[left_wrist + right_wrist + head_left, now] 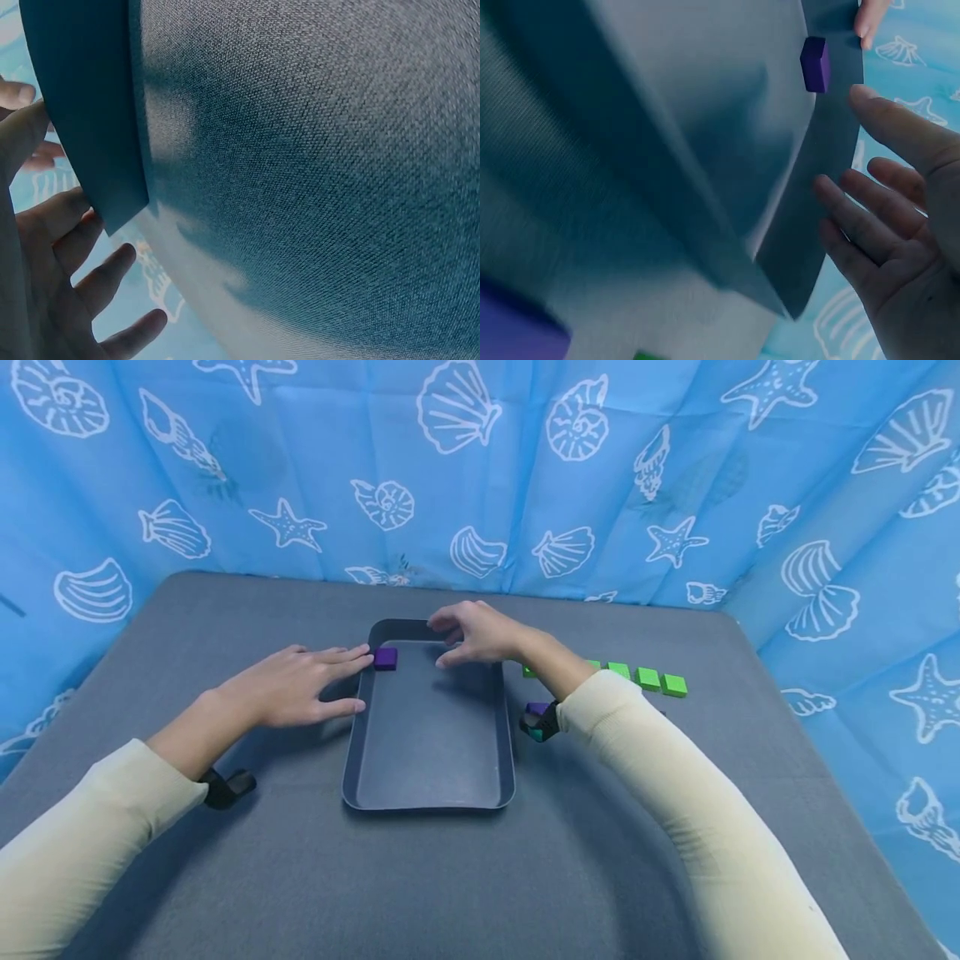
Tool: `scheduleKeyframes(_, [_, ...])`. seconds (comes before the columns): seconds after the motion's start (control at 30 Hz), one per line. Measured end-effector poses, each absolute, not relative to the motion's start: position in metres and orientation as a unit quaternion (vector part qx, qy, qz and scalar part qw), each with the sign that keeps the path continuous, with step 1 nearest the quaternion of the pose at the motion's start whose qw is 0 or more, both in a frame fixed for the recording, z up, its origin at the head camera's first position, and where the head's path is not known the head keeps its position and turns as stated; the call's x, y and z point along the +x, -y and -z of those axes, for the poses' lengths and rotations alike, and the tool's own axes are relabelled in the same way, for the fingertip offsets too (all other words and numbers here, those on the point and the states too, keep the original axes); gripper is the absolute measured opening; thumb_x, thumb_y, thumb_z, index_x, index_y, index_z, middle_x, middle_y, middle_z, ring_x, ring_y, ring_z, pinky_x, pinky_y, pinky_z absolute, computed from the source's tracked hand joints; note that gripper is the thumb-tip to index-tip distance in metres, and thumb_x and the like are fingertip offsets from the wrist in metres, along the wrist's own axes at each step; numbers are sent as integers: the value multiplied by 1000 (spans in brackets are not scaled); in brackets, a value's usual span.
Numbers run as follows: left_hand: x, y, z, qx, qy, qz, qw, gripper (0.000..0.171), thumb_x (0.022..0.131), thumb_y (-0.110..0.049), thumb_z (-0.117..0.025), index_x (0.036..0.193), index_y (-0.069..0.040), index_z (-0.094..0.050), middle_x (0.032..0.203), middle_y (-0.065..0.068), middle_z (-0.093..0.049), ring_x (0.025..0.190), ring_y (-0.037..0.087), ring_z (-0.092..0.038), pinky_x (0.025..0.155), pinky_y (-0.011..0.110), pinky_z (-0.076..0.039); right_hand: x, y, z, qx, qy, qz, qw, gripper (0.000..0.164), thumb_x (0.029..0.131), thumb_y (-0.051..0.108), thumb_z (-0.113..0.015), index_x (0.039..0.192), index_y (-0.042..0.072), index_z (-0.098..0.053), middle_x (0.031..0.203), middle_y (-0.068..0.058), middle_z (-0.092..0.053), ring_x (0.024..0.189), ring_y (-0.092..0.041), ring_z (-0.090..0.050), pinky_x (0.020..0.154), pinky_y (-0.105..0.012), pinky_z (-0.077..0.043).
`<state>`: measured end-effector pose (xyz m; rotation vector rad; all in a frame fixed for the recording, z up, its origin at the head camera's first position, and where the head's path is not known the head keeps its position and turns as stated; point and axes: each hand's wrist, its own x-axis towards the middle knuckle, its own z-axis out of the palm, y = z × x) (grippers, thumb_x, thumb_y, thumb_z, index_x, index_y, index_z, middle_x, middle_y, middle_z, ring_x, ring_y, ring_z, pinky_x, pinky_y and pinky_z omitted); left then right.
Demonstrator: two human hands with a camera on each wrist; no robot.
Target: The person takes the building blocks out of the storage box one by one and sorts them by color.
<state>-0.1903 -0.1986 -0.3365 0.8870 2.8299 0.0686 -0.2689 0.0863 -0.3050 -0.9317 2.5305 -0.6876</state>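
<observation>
A dark grey tray (427, 803) lies on the table with a purple block (386, 659) in its far left corner. My left hand (296, 685) is at the tray's left side, fingers extended and fingertips right at the rim. In the left wrist view, the thumb and a finger meet the edge of the tray wall (90, 112). Over the far right part of the tray hovers my right hand (480, 633), its fingers loosely bent and holding nothing. The right wrist view shows the same purple block (815, 66) beyond the right thumb, apart from it.
Right of the tray stands a row of several green blocks (647, 678), partly hidden by the right forearm. Another purple block (537, 707) shows beside the right wrist strap. The grey table (450, 885) ends at a blue shell-patterned curtain (517, 485) behind.
</observation>
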Motion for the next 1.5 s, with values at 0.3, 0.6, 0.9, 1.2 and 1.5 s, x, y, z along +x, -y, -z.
scheduleKeyframes(0.3, [-191, 198, 336, 298, -950, -29, 89, 78, 97, -59, -52, 156, -12, -33, 160, 14, -31, 139, 40, -41, 106, 71, -30, -275, -56, 320, -308, -902, 240, 186, 66, 84, 20, -83, 140, 2, -53, 139, -12, -59, 122, -22, -60, 103, -31, -48])
scheduleKeyframes(0.6, [-189, 199, 336, 307, -948, -29, 79, 78, 97, -60, -51, 156, -12, -34, 160, 13, -32, 138, 39, -43, 105, 70, -32, -275, -36, 334, -294, -904, 253, 179, 62, 86, 18, -81, 139, 0, -54, 135, -12, -63, 124, -20, -59, 106, -31, -45])
scheduleKeyframes(0.9, [-189, 199, 336, 306, -948, -34, 77, 77, 97, -60, -51, 156, -13, -33, 159, 14, -32, 137, 39, -45, 105, 71, -32, -272, -23, 339, -302, -909, 246, 147, 56, 87, 19, -79, 136, 2, -57, 131, -10, -65, 124, -20, -60, 108, -33, -43])
scheduleKeyframes(1.2, [-191, 199, 336, 306, -948, -37, 79, 78, 97, -61, -50, 156, -13, -33, 160, 13, -32, 137, 39, -44, 105, 71, -32, -269, -18, 340, -301, -920, 220, 124, 49, 90, 19, -76, 134, 4, -59, 129, -9, -67, 122, -19, -61, 107, -34, -44])
scheduleKeyframes(1.5, [-190, 200, 338, 303, -949, -33, 83, 78, 97, -60, -51, 156, -12, -34, 160, 13, -31, 138, 40, -43, 106, 71, -31, -268, -22, 335, -317, -912, 216, 149, 49, 92, 12, -74, 136, 4, -57, 131, -9, -65, 123, -19, -60, 105, -32, -46])
